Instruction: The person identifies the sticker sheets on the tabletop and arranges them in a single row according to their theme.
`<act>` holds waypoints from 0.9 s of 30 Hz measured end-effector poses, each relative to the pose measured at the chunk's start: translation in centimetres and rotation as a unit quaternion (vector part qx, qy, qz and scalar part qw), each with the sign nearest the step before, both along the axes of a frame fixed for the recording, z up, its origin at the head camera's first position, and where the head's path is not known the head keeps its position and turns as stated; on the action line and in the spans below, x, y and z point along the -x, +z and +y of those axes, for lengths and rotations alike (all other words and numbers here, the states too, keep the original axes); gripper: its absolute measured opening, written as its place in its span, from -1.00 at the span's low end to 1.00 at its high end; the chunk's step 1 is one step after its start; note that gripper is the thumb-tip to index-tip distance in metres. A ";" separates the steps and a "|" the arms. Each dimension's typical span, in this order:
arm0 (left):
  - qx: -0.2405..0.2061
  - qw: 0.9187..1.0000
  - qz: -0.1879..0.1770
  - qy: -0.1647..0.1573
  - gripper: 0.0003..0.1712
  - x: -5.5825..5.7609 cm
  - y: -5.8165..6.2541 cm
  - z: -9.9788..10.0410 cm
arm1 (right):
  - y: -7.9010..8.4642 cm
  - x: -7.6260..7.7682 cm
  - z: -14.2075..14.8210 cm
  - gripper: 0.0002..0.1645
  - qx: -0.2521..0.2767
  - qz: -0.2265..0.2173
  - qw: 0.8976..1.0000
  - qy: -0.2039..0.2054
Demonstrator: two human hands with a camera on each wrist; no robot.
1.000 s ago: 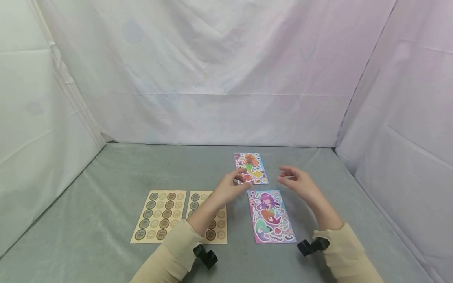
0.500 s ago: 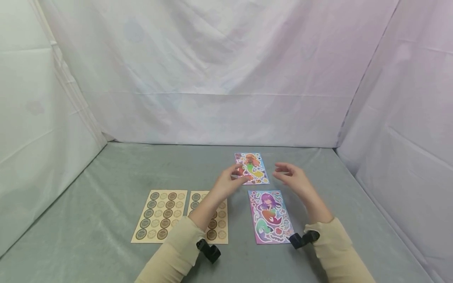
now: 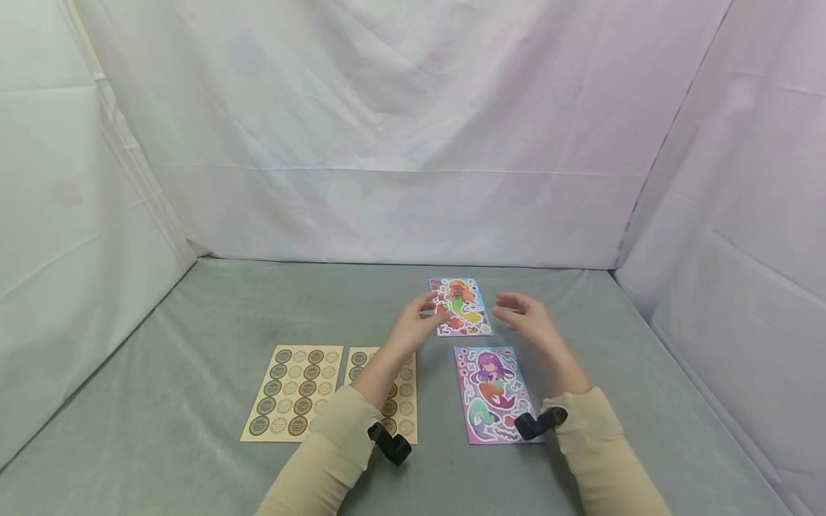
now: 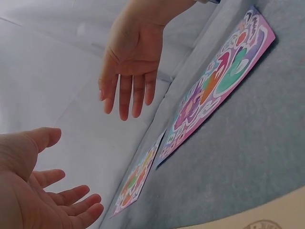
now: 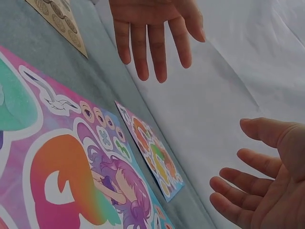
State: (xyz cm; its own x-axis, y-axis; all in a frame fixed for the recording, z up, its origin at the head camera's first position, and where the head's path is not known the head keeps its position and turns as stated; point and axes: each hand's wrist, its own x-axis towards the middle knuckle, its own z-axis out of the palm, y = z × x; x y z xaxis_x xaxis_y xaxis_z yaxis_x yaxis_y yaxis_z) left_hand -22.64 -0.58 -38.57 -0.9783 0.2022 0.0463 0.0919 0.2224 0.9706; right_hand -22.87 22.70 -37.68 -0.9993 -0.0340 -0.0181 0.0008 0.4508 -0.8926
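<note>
My left hand (image 3: 413,326) hovers at the left edge of the far mermaid sticker sheet (image 3: 466,308), fingers relaxed and holding nothing. On that sheet's right side my right hand (image 3: 528,321) hangs in the air, also with nothing in it. Both wrist views show the palms facing each other, with the left hand (image 5: 155,33) and the right hand (image 4: 136,62) above the grey surface. A second sticker sheet (image 3: 493,390), with a purple-haired mermaid, lies nearer to me; the right wrist camera partly covers its lower right corner.
Two tan sheets of round stickers lie at the left: the left sheet (image 3: 293,394) and the right sheet (image 3: 411,423), partly covered by my left forearm. A grey cloth (image 3: 193,358) covers the table. White curtains (image 3: 387,215) stand behind and at both sides.
Both hands have shifted forward over the table, and the right one has also moved left, so they flank the far sticker sheet. The sheets stay in place on the table.
</note>
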 end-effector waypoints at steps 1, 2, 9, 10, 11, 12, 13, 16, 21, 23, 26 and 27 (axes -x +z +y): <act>-0.001 1.000 0.000 0.001 -0.31 0.1 0.0 0.0 | -0.1 0.1 0.0 -0.36 0.002 0.000 1.000 -0.002; -0.004 1.000 -0.001 0.003 -0.30 0.2 0.0 0.0 | -0.3 0.3 0.0 -0.35 0.003 -0.001 1.000 -0.001; -0.018 1.000 -0.008 0.012 -0.28 0.7 -0.4 0.3 | -0.9 1.0 -0.3 -0.38 0.013 -0.001 1.000 -0.008; -0.022 1.000 -0.010 0.012 -0.28 0.8 -0.6 0.4 | -1.0 1.1 -0.3 -0.38 0.013 0.000 1.000 -0.008; -0.024 1.000 -0.011 0.013 -0.29 0.8 -0.7 0.4 | -1.0 1.2 -0.3 -0.38 0.013 0.000 1.000 -0.010; -0.028 0.999 -0.014 0.014 -0.29 0.9 -0.9 0.5 | -1.1 1.4 -0.3 -0.38 0.013 0.000 1.000 -0.010; -0.032 0.999 -0.018 0.016 -0.30 1.0 -1.0 0.5 | -1.2 1.5 -0.3 -0.37 0.015 0.000 1.000 -0.012; -0.039 0.999 -0.029 0.021 -0.30 1.2 -1.3 0.6 | -1.5 1.8 -0.3 -0.38 0.017 -0.007 1.000 -0.015; -0.039 0.998 -0.033 0.029 -0.27 1.5 -1.6 0.8 | -1.9 2.2 -0.2 -0.37 0.021 -0.018 0.999 -0.021; -0.038 0.998 -0.030 0.031 -0.26 1.7 -1.8 0.8 | -2.1 2.3 -0.2 -0.36 0.023 -0.019 0.999 -0.019; -0.044 0.998 -0.029 0.030 -0.25 2.0 -2.1 0.9 | -2.3 2.3 -0.2 -0.34 0.030 -0.023 0.999 -0.014; -0.046 0.998 -0.028 0.029 -0.24 2.0 -2.2 1.0 | -2.4 2.3 -0.2 -0.33 0.032 -0.025 0.999 -0.012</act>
